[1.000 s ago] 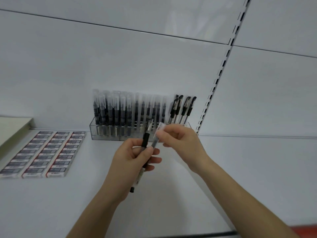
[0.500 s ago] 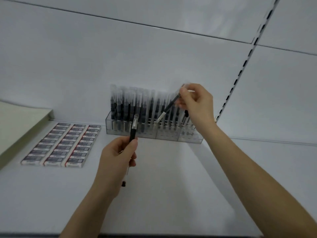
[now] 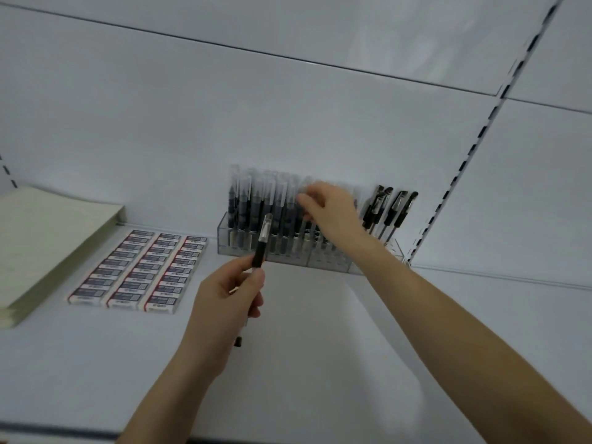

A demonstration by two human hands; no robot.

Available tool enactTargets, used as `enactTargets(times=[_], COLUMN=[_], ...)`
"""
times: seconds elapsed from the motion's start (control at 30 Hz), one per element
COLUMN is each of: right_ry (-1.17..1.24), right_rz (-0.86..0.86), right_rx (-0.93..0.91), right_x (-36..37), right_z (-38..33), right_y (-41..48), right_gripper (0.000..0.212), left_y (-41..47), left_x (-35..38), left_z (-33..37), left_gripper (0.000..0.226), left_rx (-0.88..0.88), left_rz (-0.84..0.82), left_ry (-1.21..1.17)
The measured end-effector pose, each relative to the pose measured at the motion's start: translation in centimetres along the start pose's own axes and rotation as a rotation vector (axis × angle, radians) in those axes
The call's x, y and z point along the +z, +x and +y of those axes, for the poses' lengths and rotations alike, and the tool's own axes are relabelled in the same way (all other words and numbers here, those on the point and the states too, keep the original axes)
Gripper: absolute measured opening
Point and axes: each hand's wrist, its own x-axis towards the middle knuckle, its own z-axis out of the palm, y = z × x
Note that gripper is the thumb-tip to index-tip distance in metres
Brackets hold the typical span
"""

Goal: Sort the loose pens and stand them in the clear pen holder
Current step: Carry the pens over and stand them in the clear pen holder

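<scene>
**Two hands, one loose pen in hand, one holder mostly filled**

Two bare hands are in view. The left hand (image 3: 224, 302) grips one pen (image 3: 261, 248), fingers and thumb curled tight round the barrel just below the black grip section. Its clear cap end points up toward the holder and its dark tail pokes out under the palm. This pen is in the air in front of the clear pen holder (image 3: 243, 251), not touching it.

The right hand (image 3: 334, 216) reaches over the holder's middle, fingers (image 3: 306, 200) bent at the tops of the standing pens. That spot is blurred, so it is not possible to tell whether the hand pinches a pen or only touches the caps.

There is one holder, at the back of the white shelf (image 3: 320, 363) against the rear panel. Two kinds of pen stand in it:
- The clear-capped pens (image 3: 256, 200) are packed upright across the left and middle. At least seven caps show left of the right hand; the exact total is unreadable.
- The black-capped pens (image 3: 397, 206) number four, at the right end, with their tops tilted to the right.

Left of the holder and apart from it, boxed erasers (image 3: 137, 270) lie flat in three columns set side by side. The rows per column are too small to count. Further left sits one stack of pale paper (image 3: 48, 245). One slotted upright (image 3: 461, 168) runs up the rear panel just right of the holder.
</scene>
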Motion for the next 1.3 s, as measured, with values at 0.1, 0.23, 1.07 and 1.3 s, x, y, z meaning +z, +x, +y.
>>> enactTargets(times=[0.1, 0.23, 1.07, 1.3], right_ry=[0.016, 0.376, 0.299, 0.099], right_rz=[0.025, 0.021, 0.572, 0.407], right_rx=[0.030, 0.157, 0.087, 0.067], right_x=[-0.7, -1.8, -9.7, -7.8], right_z=[0.0, -0.6, 4.5, 5.4], right_y=[-0.7, -4.3, -4.8, -3.1], right_gripper=[0.017, 0.020, 0.014, 0.006], left_y=[-0.1, -0.2, -1.4, -1.5], left_x=[0.2, 1.0, 3.9, 3.9], left_z=[0.2, 0.6, -3.6, -3.6], left_gripper=[0.019, 0.009, 0.105, 0.104], left_rx=[0.036, 0.047, 0.177, 0.188], left_rz=[-0.020, -0.011, -0.491, -0.486], left_ry=[0.025, -0.038, 1.425, 1.430])
